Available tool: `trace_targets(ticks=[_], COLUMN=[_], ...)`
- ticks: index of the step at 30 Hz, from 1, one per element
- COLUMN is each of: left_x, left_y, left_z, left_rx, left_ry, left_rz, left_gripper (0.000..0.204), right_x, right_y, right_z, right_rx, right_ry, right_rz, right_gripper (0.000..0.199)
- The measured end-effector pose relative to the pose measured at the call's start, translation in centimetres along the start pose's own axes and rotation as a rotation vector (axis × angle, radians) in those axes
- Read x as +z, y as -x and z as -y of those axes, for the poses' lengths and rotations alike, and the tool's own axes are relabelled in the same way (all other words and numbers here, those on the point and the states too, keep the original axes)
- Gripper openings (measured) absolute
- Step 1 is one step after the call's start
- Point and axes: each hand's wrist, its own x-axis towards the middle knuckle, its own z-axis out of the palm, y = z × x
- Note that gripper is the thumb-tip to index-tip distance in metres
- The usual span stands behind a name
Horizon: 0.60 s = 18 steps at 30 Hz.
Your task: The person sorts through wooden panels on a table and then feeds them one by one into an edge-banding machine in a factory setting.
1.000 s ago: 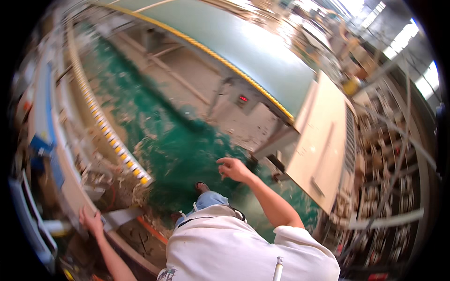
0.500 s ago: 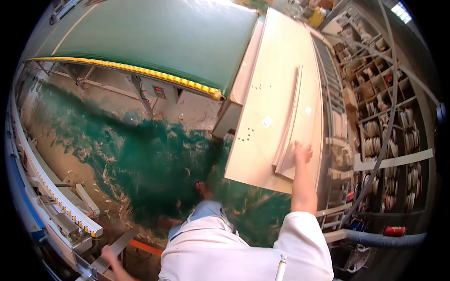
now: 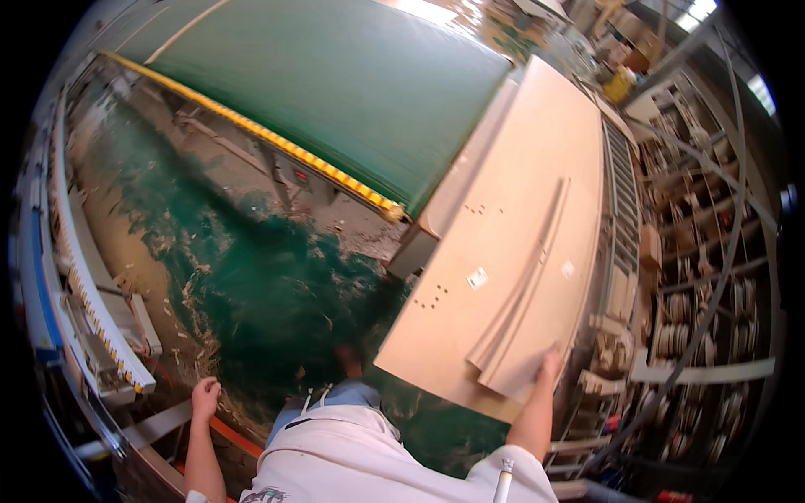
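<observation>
A stack of long narrow pale wood strips (image 3: 527, 295) lies on a large pale board (image 3: 511, 218) that rests on a table at my right. My right hand (image 3: 549, 367) presses on the near end of the strips; whether its fingers wrap them I cannot tell. My left hand (image 3: 205, 397) hangs low at my left with its fingers curled in and nothing in it, close to a grey machine rail (image 3: 159, 423). My white apron (image 3: 352, 461) fills the bottom middle.
A big green machine bed (image 3: 335, 84) with a yellow-striped edge (image 3: 251, 130) runs across the top. The green floor (image 3: 268, 293) is strewn with wood chips. A roller conveyor with yellow markers (image 3: 92, 310) curves at left. Metal shelving with spools (image 3: 696, 310) stands at right.
My view has swung right, from the floor and left conveyor to the board. My right hand went from mid-air to the ends of the strips. My left hand stayed low at left.
</observation>
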Motion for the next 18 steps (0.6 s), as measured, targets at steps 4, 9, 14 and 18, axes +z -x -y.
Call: trace_targets(ticks=[4,9,14,18], left_x=[1.5,3.2,4.1,4.0], left_y=[1.0,4.4,6.3,7.5], left_z=[-1.1,-6.9,-14.7,-16.7], left_rx=[0.067,0.179,0.02,0.15], left_ry=[0.032,-0.034,0.344,0.937], left_rz=[-0.079,-0.065,0.298,0.601], left_gripper=[0.031,0.028,0.033,0.071], right_x=[1.8,-3.5,-4.6,1.9], right_y=[2.5,4.9,10.4,32.8], right_z=[1.0,-3.3,2.5,14.3], right_rx=[-0.191,-0.646,-1.097,-1.075], right_ry=[-0.139,-0.094,0.612,0.767], right_rz=[-0.149,0.079,0.142,0.611], right_gripper=[0.075,0.045,0.06,0.065])
